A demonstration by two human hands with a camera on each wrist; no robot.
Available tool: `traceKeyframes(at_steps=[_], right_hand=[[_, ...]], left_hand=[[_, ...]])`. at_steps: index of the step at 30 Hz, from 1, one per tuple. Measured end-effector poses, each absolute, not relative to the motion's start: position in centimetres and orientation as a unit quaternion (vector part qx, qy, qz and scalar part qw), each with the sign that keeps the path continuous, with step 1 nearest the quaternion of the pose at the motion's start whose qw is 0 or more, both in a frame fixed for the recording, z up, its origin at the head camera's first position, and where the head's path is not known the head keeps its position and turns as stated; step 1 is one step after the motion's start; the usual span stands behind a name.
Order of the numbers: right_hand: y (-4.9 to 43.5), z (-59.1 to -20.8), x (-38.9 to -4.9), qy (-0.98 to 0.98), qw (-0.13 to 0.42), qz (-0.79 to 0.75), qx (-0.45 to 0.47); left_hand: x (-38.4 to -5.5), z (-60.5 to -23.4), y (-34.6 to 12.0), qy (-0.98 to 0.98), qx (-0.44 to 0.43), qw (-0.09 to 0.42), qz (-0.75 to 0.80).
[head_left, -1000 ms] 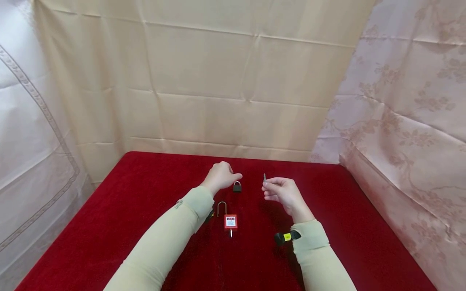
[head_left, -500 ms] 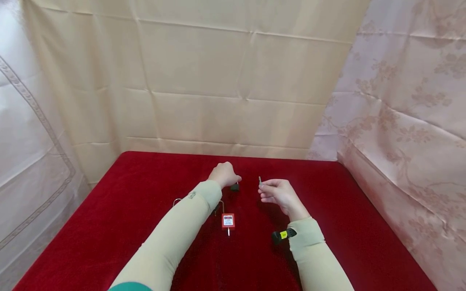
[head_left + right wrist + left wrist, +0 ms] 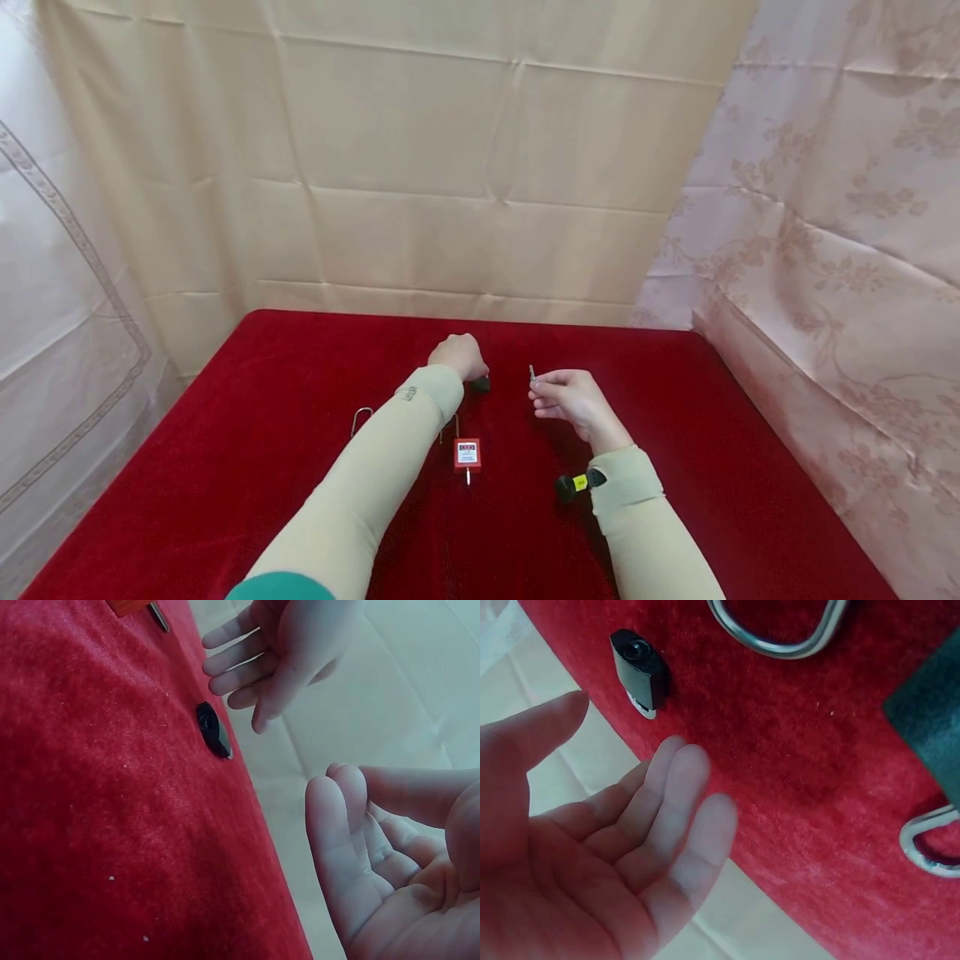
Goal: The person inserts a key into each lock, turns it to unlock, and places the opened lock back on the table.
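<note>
My left hand (image 3: 459, 357) reaches over a small black padlock (image 3: 482, 384) and partly hides it. In the left wrist view the fingers are spread and relaxed, with a gap between them and the padlock (image 3: 639, 671). My right hand (image 3: 573, 402) pinches a small metal key (image 3: 532, 372), raised upright above the cloth, between thumb and fingers. That key is hidden behind the fingers in the right wrist view. Nearer me lies a red padlock (image 3: 467, 452) with a white label, its long shackle raised and a key in its bottom.
Left of my left forearm shows another metal shackle (image 3: 362, 410); the forearm hides its body. A dark padlock body (image 3: 934, 712) fills the left wrist view's right edge. Red cloth (image 3: 225, 467) covers the table, with beige drapes (image 3: 450, 208) behind and a floral drape (image 3: 840, 233) at the right.
My left hand has moved over the black padlock and now covers more of it. The left forearm has shifted, uncovering another shackle. The right hand, still pinching the key, has drifted slightly left.
</note>
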State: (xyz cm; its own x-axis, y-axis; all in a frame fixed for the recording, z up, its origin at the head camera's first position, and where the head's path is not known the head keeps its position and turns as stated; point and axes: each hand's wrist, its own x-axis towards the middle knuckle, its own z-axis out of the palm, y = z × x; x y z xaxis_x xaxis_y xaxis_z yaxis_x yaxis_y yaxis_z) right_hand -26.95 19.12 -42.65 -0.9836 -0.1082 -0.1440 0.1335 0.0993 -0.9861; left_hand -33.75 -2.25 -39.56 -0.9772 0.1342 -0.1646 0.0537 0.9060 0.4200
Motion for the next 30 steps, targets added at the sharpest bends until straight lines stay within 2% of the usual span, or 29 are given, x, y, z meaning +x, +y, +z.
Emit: traceKeyframes(at_steps=[21, 30], right_hand=[[19.2, -43.1, -26.6, 0.728, 0.086, -0.679, 0.021], [19.3, -43.0, -26.6, 0.728, 0.088, -0.679, 0.019]], left_hand=[[-33.9, -40.7, -0.3, 0.984, 0.03, 0.109, 0.138], [-34.0, -41.3, 0.3, 0.986, 0.037, 0.085, 0.139]])
